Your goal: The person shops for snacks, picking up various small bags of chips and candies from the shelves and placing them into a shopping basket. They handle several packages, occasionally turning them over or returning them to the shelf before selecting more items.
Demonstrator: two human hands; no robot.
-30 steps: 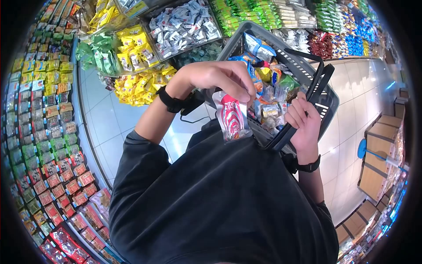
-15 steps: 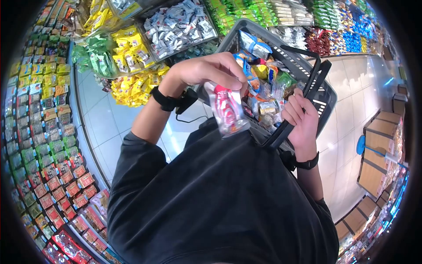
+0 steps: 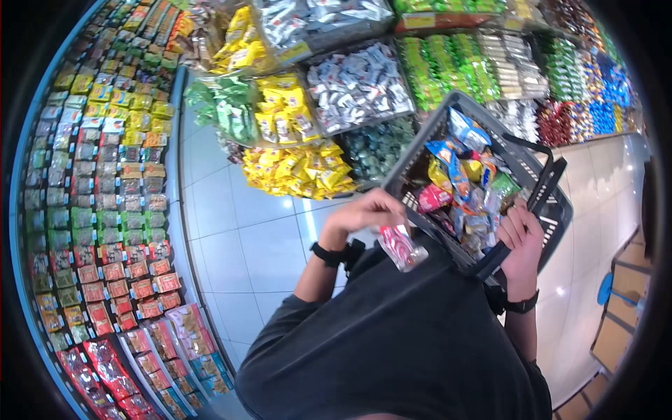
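Observation:
My left hand pinches the top of a small clear packet with red and white print. The packet hangs in front of my dark shirt, just outside the near left side of a grey plastic shopping basket. Fingers of my right hand are wrapped round the basket's black handle on the right. Inside the basket lies a pile of snack packets, among them a blue and white bag, a pink-red packet and a green one.
Beyond the basket, display bins hold yellow packets, silver-blue packets and green packets. A tall rack of hanging packets lines the left. White floor tiles run between, and brown boxes stand at the right.
My view has turned left, so everything sits further right and lower. My left hand, still pinching the packet, is lower beside the basket's near side. More of the basket's contents shows.

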